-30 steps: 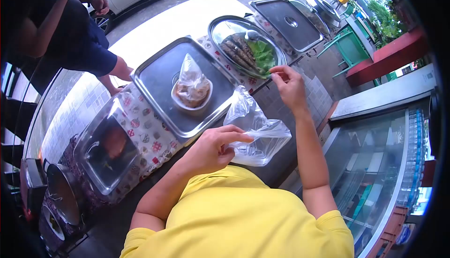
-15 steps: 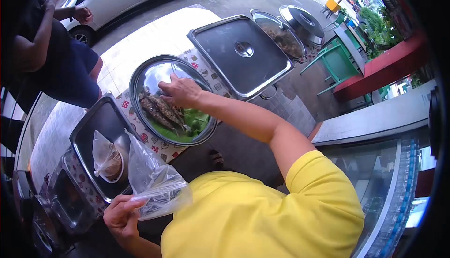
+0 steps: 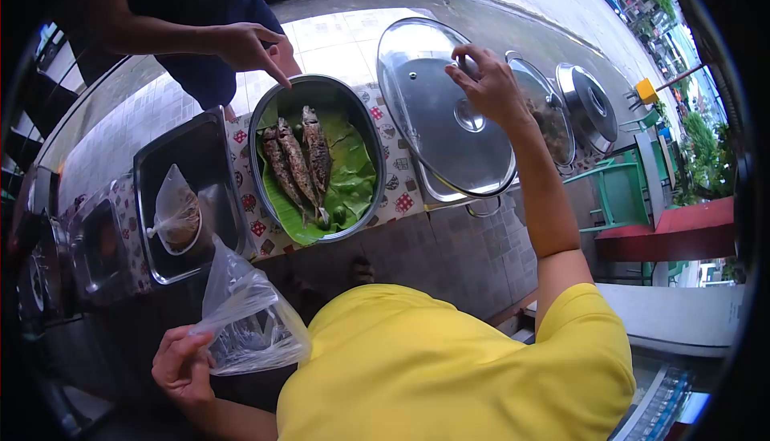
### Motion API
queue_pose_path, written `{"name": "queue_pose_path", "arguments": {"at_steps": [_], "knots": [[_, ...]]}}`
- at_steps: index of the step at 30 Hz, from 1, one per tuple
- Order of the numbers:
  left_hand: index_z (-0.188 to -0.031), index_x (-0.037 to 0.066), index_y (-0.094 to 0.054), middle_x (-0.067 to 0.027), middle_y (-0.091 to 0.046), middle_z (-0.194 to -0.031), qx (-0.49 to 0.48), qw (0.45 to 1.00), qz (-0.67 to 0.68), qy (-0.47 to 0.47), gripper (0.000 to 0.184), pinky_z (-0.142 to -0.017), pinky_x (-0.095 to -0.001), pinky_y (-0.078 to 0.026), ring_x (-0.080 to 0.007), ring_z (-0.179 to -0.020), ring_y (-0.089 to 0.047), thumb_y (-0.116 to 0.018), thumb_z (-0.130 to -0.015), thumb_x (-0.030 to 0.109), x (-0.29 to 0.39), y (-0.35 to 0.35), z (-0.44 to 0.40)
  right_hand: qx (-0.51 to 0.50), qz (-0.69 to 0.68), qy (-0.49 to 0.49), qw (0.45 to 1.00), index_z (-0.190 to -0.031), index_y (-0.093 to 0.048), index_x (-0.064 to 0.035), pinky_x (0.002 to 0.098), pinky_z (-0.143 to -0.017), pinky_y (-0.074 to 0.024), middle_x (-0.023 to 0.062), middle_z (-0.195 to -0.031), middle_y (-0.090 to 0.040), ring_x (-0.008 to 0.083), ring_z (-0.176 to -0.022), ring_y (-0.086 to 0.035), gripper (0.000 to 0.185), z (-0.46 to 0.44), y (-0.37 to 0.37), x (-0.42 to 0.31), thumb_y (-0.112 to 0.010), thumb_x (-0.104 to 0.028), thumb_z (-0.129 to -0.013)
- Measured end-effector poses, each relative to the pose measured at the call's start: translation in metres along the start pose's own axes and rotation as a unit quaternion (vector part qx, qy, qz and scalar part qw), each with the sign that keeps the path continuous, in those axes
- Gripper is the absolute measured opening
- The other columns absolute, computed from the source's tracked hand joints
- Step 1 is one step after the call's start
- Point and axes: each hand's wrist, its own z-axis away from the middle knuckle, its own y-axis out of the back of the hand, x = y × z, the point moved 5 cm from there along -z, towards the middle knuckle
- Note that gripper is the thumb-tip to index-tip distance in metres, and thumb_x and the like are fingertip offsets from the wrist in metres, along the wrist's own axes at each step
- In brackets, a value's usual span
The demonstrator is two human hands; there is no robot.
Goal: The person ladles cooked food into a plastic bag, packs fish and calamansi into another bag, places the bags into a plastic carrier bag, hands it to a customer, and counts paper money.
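Head view: at one o'clock, the right hand (image 3: pixel 491 88) grips the knob of a clear glass lid (image 3: pixel 429 112), which is raised and tilted in front of a metal tray (image 3: pixel 435 194); whether the two touch cannot be told. Towards eight o'clock, the left hand (image 3: pixel 183 361) pinches the edge of a clear plastic bag (image 3: pixel 253 317). At ten o'clock, three fish (image 3: pixel 293 160) lie on a green leaf (image 3: pixel 350 152) inside an uncovered oval dish (image 3: pixel 381 170). Another person's hand (image 3: pixel 250 46), index finger extended, points at the dish's rim near its eleven o'clock.
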Motion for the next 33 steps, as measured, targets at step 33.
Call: {"name": "queue_pose_path", "arguments": {"at_steps": [33], "knots": [[-0.128,-0.003,-0.043,-0.0135,-0.042,-0.135,-0.163,0.966,-0.126,-0.158,0.062,-0.078,-0.0234,-0.046,-0.0214,-0.105,-0.054,-0.048,-0.067,-0.009,0.040,-0.159,-0.123,0.019,-0.291,-0.065,0.954,-0.093,-0.062,0.0008,0.0264,-0.073,-0.0480,0.0134,-0.091,-0.059,0.0180,-0.079,-0.060,0.019,0.062,0.023,-0.032,-0.053,-0.001,-0.076]]}}
